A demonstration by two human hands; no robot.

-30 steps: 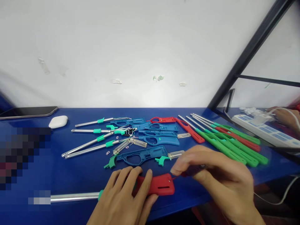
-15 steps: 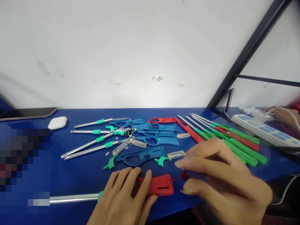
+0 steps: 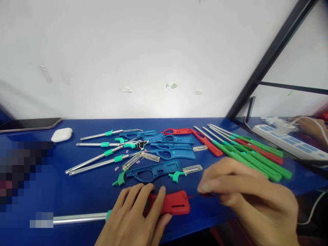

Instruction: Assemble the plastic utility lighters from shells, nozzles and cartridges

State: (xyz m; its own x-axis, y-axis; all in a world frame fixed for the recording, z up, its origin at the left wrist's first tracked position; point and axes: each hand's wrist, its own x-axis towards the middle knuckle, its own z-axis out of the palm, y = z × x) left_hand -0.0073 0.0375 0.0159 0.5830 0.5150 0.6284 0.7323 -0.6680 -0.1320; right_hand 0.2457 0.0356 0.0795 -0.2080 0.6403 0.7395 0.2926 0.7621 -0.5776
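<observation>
My left hand (image 3: 135, 215) lies over a red long-necked lighter (image 3: 176, 204) and presses it to the blue table, fingers wrapped round its handle. The lighter's metal tube (image 3: 79, 218) points left, with a green collar beside my wrist. My right hand (image 3: 248, 198) pinches a small screwdriver (image 3: 196, 195), its handle mostly hidden by my fingers and blurred. Its thin shaft reaches the upper right end of the red handle. Behind my hands lie a blue handle half (image 3: 153, 171), a green trigger (image 3: 176, 176) and a clear fuel tank (image 3: 193, 169).
Several green and red lighters (image 3: 256, 159) lie at right. Loose metal tubes (image 3: 97, 164) and more blue handle halves (image 3: 174, 153) spread across the middle. A white earbud case (image 3: 62, 134) and a phone (image 3: 30, 123) are at left. A power strip (image 3: 289, 140) sits far right, near another person's hand.
My right hand has turned and shifted slightly, its fingers closing further over the screwdriver's handle. My left hand and the red lighter have stayed in place.
</observation>
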